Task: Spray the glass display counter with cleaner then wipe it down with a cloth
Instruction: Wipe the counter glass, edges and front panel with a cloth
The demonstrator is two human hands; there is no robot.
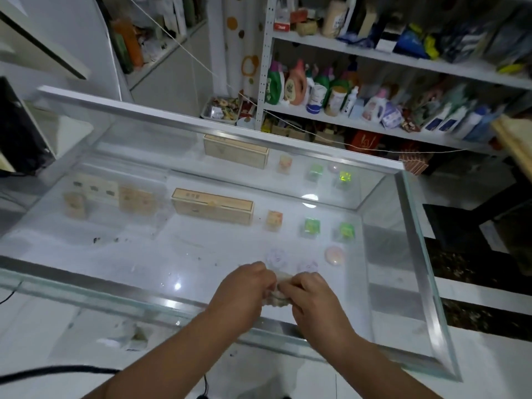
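Note:
The glass display counter (121, 263) fills the middle of the view, with an aluminium frame round its top pane. Over its near edge my left hand (241, 292) and my right hand (311, 300) meet, both gripping a small bunched pale cloth (277, 296) between them. Most of the cloth is hidden by my fingers. Small droplets and specks dot the glass to the left of my hands. No spray bottle of cleaner shows on the counter.
Inside the case lie wooden boxes (213, 205), green packets (312, 227) and round soaps (334, 255). Metal shelves (374, 131) with bottles stand behind the counter. A dark monitor (17, 133) sits at the left. A black cable (57, 372) runs near my left arm.

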